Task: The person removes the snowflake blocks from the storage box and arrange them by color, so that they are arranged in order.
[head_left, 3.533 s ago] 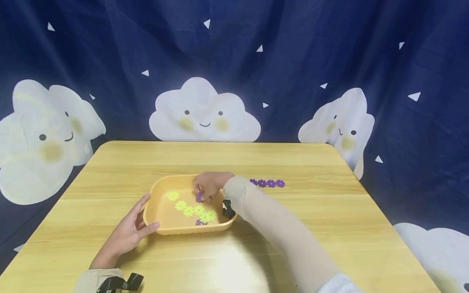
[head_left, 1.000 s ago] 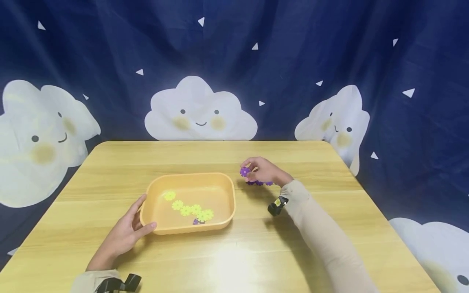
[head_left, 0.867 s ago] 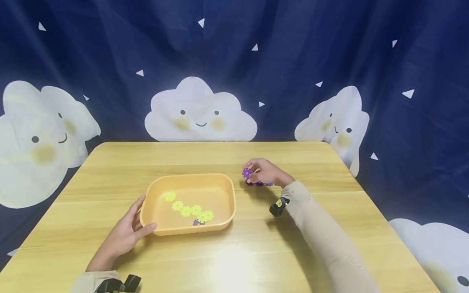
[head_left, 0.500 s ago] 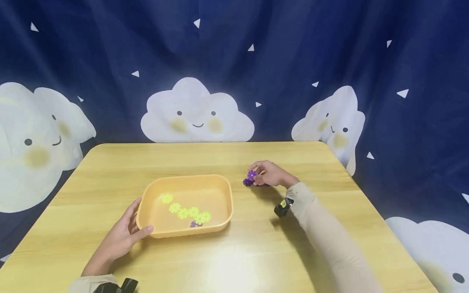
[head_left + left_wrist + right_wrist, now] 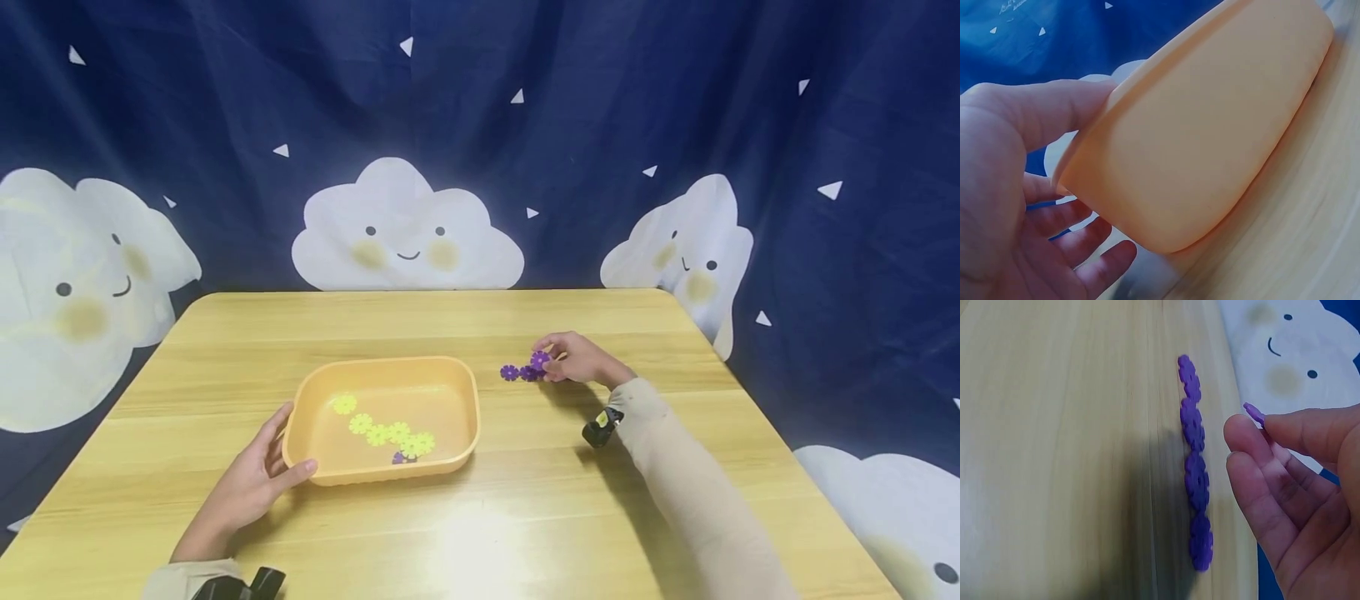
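Note:
My right hand (image 5: 583,360) pinches a purple flower-shaped snowflake disc (image 5: 539,360) between thumb and fingers. The disc is raised close over a row of purple snowflake discs (image 5: 1196,481) lying end to end on the table; in the head view the hand covers the row's right part. My left hand (image 5: 243,492) holds the left end of an orange-yellow plastic basin (image 5: 471,417), thumb on the rim at the near corner and the other fingers around the side. Inside the basin lie several yellow snowflake discs (image 5: 378,434) and, near its front wall, a purple one (image 5: 398,457) partly covered.
The wooden table (image 5: 420,325) reaches back to a dark blue curtain (image 5: 585,75) printed with white clouds. Black wrist cameras (image 5: 602,427) sit at both sleeves. Bare tabletop separates the basin from the purple row.
My right hand took a purple disc out of the basin, carried it right to the row, then moved along it rightward, uncovering the row's left discs. My left hand stays on the basin.

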{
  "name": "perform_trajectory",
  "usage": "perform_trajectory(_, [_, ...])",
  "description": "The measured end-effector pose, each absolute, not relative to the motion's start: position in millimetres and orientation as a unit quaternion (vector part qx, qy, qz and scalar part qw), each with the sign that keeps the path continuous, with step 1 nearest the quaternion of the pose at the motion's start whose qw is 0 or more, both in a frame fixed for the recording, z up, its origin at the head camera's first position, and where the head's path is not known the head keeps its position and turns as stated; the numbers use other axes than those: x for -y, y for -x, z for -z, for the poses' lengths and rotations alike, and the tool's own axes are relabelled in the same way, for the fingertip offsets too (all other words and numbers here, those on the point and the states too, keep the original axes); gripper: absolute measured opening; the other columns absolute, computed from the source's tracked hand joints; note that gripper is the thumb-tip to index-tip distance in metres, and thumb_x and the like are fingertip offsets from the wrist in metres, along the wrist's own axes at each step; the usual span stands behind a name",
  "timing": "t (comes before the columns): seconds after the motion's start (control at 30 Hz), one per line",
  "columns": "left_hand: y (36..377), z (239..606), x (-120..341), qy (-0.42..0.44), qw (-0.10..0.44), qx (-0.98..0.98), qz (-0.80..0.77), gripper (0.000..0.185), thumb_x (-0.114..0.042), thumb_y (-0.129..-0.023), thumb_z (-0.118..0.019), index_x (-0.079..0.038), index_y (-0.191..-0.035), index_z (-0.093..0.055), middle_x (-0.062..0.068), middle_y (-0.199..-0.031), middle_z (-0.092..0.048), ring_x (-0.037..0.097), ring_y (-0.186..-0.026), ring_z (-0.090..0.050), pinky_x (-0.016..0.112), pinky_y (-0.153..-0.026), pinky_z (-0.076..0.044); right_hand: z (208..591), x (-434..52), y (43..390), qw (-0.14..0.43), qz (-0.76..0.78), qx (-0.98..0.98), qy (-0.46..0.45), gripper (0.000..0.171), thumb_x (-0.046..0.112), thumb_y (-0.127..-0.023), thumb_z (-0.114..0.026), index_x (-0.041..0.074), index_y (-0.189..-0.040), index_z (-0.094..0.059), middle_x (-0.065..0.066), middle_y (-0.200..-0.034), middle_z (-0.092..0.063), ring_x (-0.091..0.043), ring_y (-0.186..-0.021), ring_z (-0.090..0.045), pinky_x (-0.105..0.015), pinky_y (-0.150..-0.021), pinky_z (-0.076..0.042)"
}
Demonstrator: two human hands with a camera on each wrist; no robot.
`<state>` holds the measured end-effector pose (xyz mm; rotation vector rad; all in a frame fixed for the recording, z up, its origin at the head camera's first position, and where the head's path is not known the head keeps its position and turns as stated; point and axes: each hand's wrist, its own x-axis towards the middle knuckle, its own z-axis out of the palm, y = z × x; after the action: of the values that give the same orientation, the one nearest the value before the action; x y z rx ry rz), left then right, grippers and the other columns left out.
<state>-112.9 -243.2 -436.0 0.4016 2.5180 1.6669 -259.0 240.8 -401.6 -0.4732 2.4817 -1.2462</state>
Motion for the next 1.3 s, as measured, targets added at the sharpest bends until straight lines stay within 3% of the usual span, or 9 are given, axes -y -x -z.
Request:
perform_trajectory(0.23, [112,435,243,-0.135,0.035,-0.845,-0.516,0.093,-0.013,-0.09,-0.07,0.003,-0.153,-0.003,0.039,-0.147,-0.026,0.05,-0.128,-0.038,0.008,-0.089,-0.039,401,-253,258,0.155,0.448,-0.866,0.159,0.035,-0.012,-0.088,-0.055,-0.012,-0.123,-0.054,-0.025,-0.094,-0.059,-0.035,-0.078,-0.067,-0.045,-0.073,-0.059])
perform_trajectory(0.57, [109,429,240,-0.128,0.065,-0.845,-0.515,0.103,-0.02,-0.088,-0.074,0.004,-0.153,0.002,0.038,-0.15,-0.02,0.049,-0.131,-0.034,0.013,-0.089,-0.044,406,-275,258,0.146,0.443,-0.872,0.152,0.034,-0.015,-0.088,-0.056,-0.012,-0.122,-0.054,-0.022,-0.089,-0.062,-0.027,-0.075,-0.067,-0.039,-0.072,-0.059])
perform_trajectory(0.9, [105,429,242,-0.117,0.069,-0.852,-0.506,0.104,-0.022,-0.087,-0.075,0.002,-0.153,0.002,0.035,-0.151,-0.02,0.046,-0.133,-0.033,0.007,-0.087,-0.039,418,-288,252,0.152,0.452,-0.868,0.136,0.036,-0.016,-0.087,-0.057,-0.014,-0.123,-0.051,-0.023,-0.09,-0.061,-0.029,-0.076,-0.067,-0.038,-0.072,-0.059])
perform_trajectory(1.3, [107,426,241,-0.116,0.07,-0.842,-0.522,0.105,-0.021,-0.086,-0.076,0.002,-0.153,0.001,0.035,-0.151,-0.02,0.046,-0.132,-0.034,0.008,-0.087,-0.04,417,-305,253,0.111,0.389,-0.905,0.134,0.032,-0.016,-0.085,-0.06,-0.011,-0.116,-0.057,-0.017,-0.082,-0.064,-0.024,-0.069,-0.068,-0.034,-0.065,-0.059])
